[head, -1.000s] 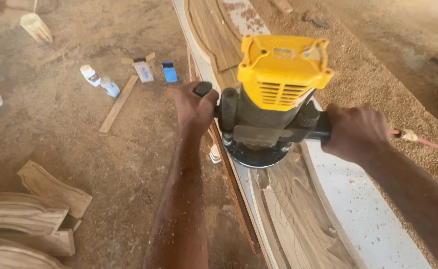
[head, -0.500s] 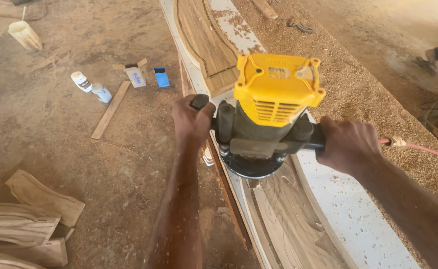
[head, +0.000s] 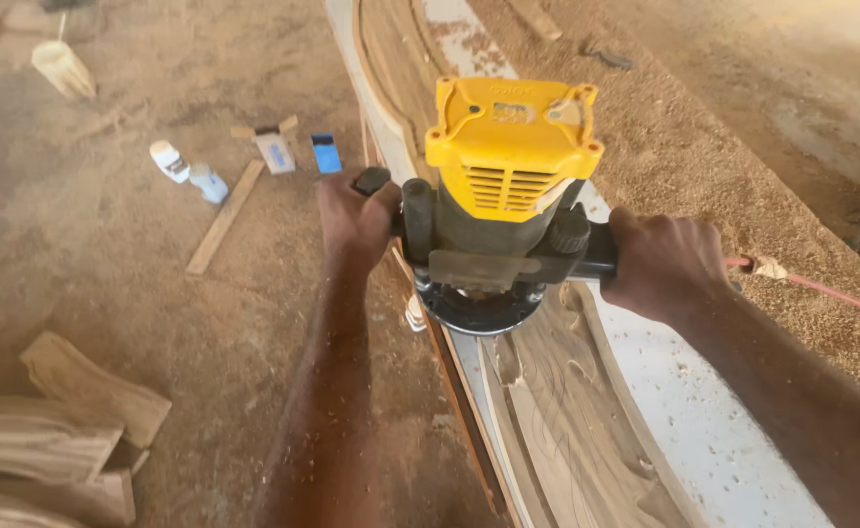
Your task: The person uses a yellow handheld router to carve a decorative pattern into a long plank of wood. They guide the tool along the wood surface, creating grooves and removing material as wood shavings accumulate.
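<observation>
Router: we saw one yellow router (head: 503,186) on a carved wooden panel (head: 567,420).
Hands: our left hand (head: 357,220) and right hand (head: 665,264) each gripped a handle.
Floor: we counted three curved offcuts (head: 59,430) on sawdust floor (head: 107,274).

A woodworking shop with a bare dirt floor.

Sawdust lies thick over the ground (head: 107,293) and is heaped in a long drift (head: 743,166) beside a long carved wooden panel (head: 567,430) with curved grooves cut into it. A yellow-topped electric router with black side handles (head: 498,205) stands on that panel. Curved sawn offcuts of pale wood (head: 59,430) are piled at lower left, a thin wooden strip (head: 223,217) lies on the floor, and small white and blue bottles (head: 188,171) sit near it.
</observation>
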